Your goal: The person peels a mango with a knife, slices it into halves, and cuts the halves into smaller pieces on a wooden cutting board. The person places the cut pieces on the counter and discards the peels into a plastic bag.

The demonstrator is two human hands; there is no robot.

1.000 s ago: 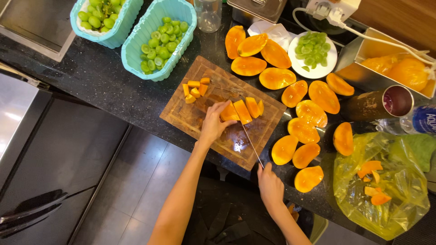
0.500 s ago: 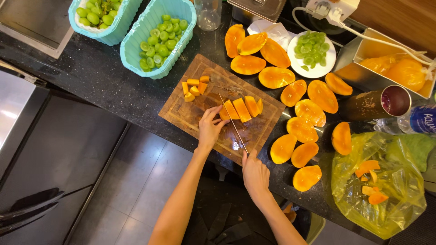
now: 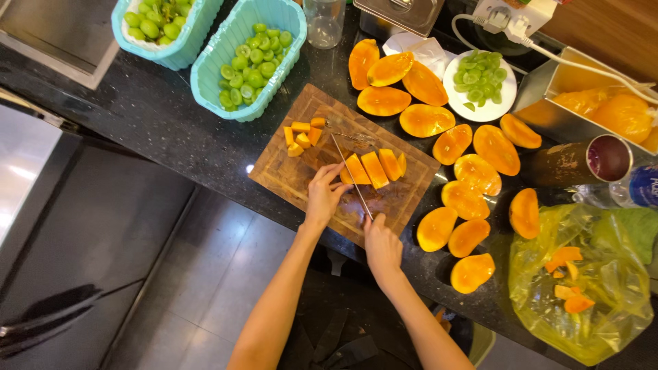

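- Since half a second ago the knife (image 3: 351, 176) has swung round: its blade now lies along the left edge of the mango strips (image 3: 373, 167), where before it ran below them, nearer the person.
- The right hand (image 3: 382, 241) has moved up onto the near edge of the cutting board (image 3: 291, 175) and is closed round the knife handle.
- The left hand (image 3: 324, 192) stays on the board, fingers curled, fingertips touching the nearest strip.
- Two turquoise baskets (image 3: 269, 27) at the far left of the worktop (image 3: 157, 123) hold green grapes: whole ones in the left basket, halved ones in the right.
- A white plate (image 3: 480, 83) carries more halved grapes.
- A metal tray (image 3: 582, 103) at the right holds orange fruit.
- A yellow plastic bag (image 3: 582, 288) holds orange peel scraps.
- The mango strips are bright orange, cut side by side, lying in the middle of the board.
- Small mango cubes (image 3: 301, 133) sit in a cluster at the board's far corner.
- Mango halves (image 3: 452, 154) lie on the worktop just right of the board.
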